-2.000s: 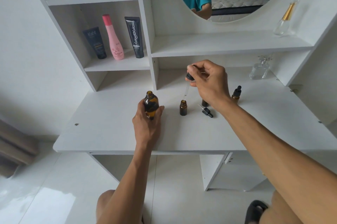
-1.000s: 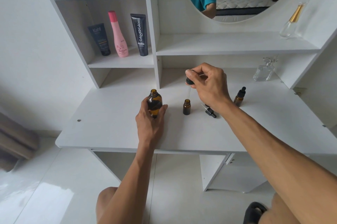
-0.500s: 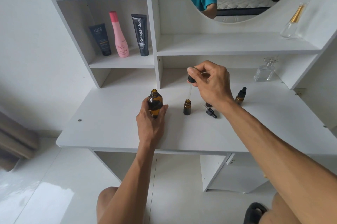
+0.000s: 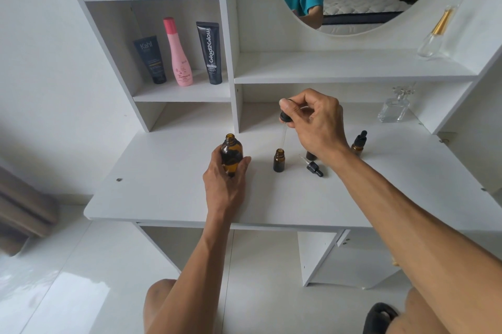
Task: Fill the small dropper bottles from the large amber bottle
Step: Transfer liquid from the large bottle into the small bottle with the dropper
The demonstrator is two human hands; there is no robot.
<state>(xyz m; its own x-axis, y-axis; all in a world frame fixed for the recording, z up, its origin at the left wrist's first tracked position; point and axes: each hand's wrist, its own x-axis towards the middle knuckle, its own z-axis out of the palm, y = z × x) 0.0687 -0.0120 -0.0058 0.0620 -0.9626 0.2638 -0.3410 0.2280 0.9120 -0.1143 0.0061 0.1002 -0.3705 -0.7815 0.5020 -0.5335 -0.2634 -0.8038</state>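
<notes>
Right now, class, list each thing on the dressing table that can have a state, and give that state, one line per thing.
large amber bottle: uncapped, upright, held by the left hand.
open dropper bottle: uncapped, upright, pipette tip at its mouth.
dropper: held upright, its bulb pinched by the right hand.
loose dropper cap: lying on its side on the table.
capped dropper bottle: closed, upright.

On the white desk [image 4: 168, 192], the left hand [image 4: 222, 184] grips an uncapped large amber glass bottle [image 4: 231, 154], standing upright. At its 3 o'clock stands an open small amber dropper bottle [image 4: 279, 161]. Directly above, at 12 o'clock, the right hand [image 4: 317, 121] pinches a black-bulbed glass dropper [image 4: 284, 127], tip at the small bottle's mouth.
</notes>
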